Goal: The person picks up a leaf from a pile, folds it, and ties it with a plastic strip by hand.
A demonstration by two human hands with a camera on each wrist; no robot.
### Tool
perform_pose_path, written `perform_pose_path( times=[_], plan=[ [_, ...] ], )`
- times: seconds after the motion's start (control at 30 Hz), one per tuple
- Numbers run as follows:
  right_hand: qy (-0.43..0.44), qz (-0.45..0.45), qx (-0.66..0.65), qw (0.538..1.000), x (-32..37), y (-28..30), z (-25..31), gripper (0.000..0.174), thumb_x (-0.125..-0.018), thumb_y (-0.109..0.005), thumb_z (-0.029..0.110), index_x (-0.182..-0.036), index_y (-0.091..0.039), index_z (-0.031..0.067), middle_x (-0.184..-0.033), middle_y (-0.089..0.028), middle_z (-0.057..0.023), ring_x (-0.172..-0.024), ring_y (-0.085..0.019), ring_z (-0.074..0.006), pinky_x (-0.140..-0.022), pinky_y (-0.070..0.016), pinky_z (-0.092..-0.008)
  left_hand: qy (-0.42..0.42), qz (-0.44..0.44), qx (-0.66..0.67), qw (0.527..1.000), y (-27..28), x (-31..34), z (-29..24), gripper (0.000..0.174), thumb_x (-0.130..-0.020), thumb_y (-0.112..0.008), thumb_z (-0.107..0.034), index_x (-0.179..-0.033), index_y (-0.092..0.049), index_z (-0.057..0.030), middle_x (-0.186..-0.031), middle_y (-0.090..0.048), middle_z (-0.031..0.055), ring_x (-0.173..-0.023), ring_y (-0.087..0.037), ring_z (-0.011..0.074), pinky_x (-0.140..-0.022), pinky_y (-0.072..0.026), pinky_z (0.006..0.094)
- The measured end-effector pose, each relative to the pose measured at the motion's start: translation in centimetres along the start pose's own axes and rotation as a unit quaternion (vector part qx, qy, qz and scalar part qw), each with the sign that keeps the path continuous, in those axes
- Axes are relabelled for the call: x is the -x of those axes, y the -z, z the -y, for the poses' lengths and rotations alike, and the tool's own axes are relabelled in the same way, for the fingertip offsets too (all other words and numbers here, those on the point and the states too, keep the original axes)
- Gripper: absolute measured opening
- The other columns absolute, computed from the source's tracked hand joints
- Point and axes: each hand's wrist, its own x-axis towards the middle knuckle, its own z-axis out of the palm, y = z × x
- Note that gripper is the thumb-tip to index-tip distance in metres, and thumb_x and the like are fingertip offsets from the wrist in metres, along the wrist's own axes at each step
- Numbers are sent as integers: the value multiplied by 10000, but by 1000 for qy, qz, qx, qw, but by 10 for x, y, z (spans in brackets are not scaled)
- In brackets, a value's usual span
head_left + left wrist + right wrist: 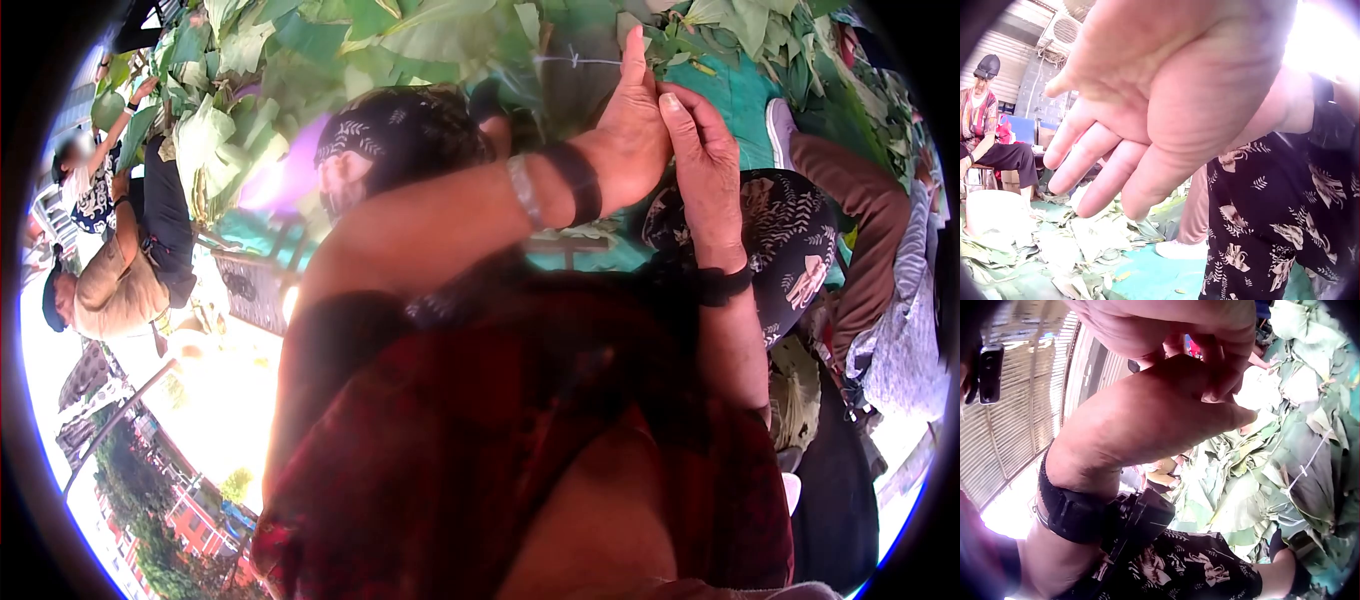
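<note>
My left hand [630, 130] is raised in front of a patterned dark garment, one digit pointing up in the head view. My right hand [708, 165] comes in from the right, its bent fingers and thumb gripping the edge of the left. Close to the left wrist camera is the left palm [1179, 87], its fingers extended. The right wrist view has the right hand [1172, 322] at the top, fingers bent over the left hand [1154, 406]. No object shows between the hands; part of the contact is hidden.
Large green leaves [430, 35] lie in heaps on a teal sheet [735, 110]. A string-tied leaf bundle [1313, 478] lies beyond the hands. A capped person sits by a pale container [997, 212]; others in patterned clothing are close by.
</note>
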Motion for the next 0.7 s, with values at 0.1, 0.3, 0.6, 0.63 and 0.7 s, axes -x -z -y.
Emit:
perform_pose_path(
  times=[0.1, 0.3, 0.6, 0.63, 0.7],
  plan=[
    [-7, 26, -65, 998, 7, -6, 16, 409, -905, -716, 249, -1225, -624, 12, -1142, -666, -91, -1068, -603, -153, -942, -470, -289, 0, 10, 26, 1000, 4, 0, 5, 528, -887, -480, -519, -1267, -560, -160, -1239, -563, 36, -1239, -431, 279, -1137, -135, 612],
    [18, 59, -6, 998, 4, -3, 13, 496, -891, -723, 278, -1283, -586, 7, -1222, -637, -140, -1128, -586, -189, -983, -452, -304, 5, 32, 84, 996, 12, 2, 13, 377, -887, -518, -360, -1174, -626, -141, -1171, -598, 41, -1202, -468, 319, -1119, -75, 695],
    [27, 30, 27, 999, 3, 3, 14, 337, -996, -586, 199, -1279, -609, 16, -1175, -658, -65, -1097, -575, -119, -985, -436, -280, -18, -76, 199, 977, -2, 5, 21, 285, -904, -533, -218, -1128, -655, -89, -1104, -640, 113, -1138, -529, 384, -1071, -130, 754],
    [27, 22, 11, 999, 2, 5, 13, 332, -1001, -577, 203, -1271, -613, 14, -1177, -659, -68, -1098, -581, -121, -971, -447, -284, 1, -55, 242, 969, 2, 5, 26, 311, -895, -544, -199, -1162, -628, -63, -1118, -632, 136, -1126, -537, 388, -1078, -168, 725],
    [-14, -54, -61, 997, 1, 8, 15, 317, -1006, -565, 207, -1251, -623, 14, -1173, -666, -74, -1098, -599, -138, -937, -470, -296, 39, -14, 323, 945, 12, 2, 35, 383, -878, -566, -163, -1230, -575, -11, -1147, -618, 182, -1101, -553, 398, -1090, -245, 667]
  ],
)
